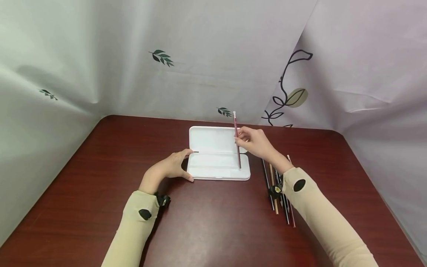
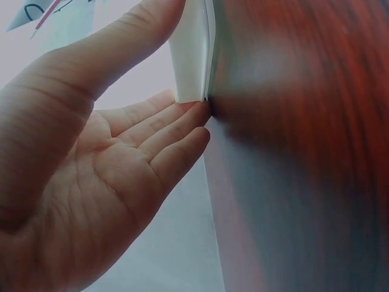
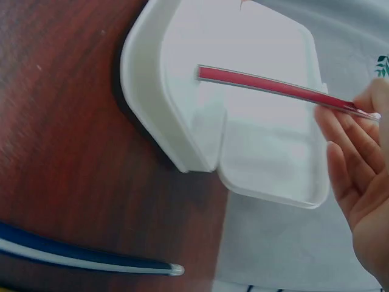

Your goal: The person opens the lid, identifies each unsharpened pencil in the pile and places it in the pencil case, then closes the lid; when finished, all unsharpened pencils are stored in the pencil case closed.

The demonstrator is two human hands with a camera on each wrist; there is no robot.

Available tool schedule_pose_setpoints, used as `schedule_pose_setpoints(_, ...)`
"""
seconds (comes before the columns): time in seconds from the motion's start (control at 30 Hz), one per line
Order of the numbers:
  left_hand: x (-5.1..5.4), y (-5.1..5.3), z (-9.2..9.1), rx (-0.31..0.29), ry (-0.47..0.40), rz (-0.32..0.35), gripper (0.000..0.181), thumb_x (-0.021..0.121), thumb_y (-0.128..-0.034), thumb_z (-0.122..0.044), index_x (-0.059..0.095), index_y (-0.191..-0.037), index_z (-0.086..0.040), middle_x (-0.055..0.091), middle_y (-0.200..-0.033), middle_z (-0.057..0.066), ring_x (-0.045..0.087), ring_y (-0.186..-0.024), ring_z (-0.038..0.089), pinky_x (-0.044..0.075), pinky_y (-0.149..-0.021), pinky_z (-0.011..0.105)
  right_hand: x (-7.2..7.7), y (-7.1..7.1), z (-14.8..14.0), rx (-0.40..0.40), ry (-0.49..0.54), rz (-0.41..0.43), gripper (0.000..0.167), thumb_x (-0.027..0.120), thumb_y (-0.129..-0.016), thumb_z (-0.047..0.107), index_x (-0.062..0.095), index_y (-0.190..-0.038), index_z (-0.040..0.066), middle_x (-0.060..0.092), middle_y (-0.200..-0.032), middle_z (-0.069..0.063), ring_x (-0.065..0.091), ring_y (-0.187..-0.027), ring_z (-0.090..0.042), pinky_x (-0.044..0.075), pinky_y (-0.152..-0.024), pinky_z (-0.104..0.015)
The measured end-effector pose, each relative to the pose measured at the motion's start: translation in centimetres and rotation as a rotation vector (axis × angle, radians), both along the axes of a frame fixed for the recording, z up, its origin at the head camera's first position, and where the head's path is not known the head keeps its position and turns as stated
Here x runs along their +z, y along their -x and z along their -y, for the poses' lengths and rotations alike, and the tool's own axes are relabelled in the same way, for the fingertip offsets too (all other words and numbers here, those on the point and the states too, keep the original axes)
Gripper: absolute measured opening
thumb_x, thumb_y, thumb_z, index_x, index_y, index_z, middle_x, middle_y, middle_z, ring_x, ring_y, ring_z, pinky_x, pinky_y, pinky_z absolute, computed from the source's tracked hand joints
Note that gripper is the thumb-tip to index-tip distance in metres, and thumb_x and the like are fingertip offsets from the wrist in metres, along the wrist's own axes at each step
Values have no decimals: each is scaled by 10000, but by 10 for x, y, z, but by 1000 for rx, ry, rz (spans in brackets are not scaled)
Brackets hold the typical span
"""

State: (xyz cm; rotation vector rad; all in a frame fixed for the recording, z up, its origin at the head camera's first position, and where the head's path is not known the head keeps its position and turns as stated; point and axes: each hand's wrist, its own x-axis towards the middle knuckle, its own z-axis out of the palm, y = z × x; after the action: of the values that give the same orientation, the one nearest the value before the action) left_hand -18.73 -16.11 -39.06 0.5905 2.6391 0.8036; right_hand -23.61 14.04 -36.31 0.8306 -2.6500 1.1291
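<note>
A white pencil case (image 1: 208, 171) lies with its lid (image 1: 211, 139) folded back toward the curtain. At its left end is my left hand (image 1: 171, 165), thumb at the front corner and fingers at the hinge side, holding the case between them. In the left wrist view those fingers (image 2: 173, 137) look nearly straight against the case's end. My right hand (image 1: 255, 142) pinches a dark red pencil (image 1: 238, 154) between thumb and fingers. The pencil stands nearly upright, white-tipped end up, its lower end over the right part of the case; whether it touches the bottom I cannot tell.
Several pencils (image 1: 273, 193) in dark, gold and red lie side by side on the table, partly under my right forearm. A blue pencil (image 3: 91, 258) shows near the case in the right wrist view. Behind the dark red-brown table (image 1: 207, 230) hangs a pale curtain (image 1: 207, 85).
</note>
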Motion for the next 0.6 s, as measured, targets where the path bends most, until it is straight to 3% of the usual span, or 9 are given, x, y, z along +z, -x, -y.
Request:
schedule_pose_setpoints(0.13,0,0,1,-4,2,-6,929,871,-624,-277,360,-1343,16,457,-1368,240,415,-1285,332,338,-1042,473,-2,-2,2,-37,31,-36,101,632,-864,134,648,-928,58,708,-799,-56,651,-718,-159,501,-622,-304)
schedule_pose_setpoints(0.27,0,0,2,-3,-5,-2,928,876,-612,-270,368,-1335,15,463,-1361,244,410,-1289,338,328,-1050,474,-6,-3,6,-14,-29,-32,120,623,-865,153,656,-938,64,709,-809,-49,657,-739,-152,509,-624,-305)
schedule_pose_setpoints(0.6,0,0,0,-3,-8,-5,922,880,-605,-261,379,-1324,25,467,-1353,253,425,-1284,325,336,-1051,457,-9,-7,11,210,-233,98,113,666,-853,168,682,-945,103,684,-813,28,612,-755,-97,483,-659,-260)
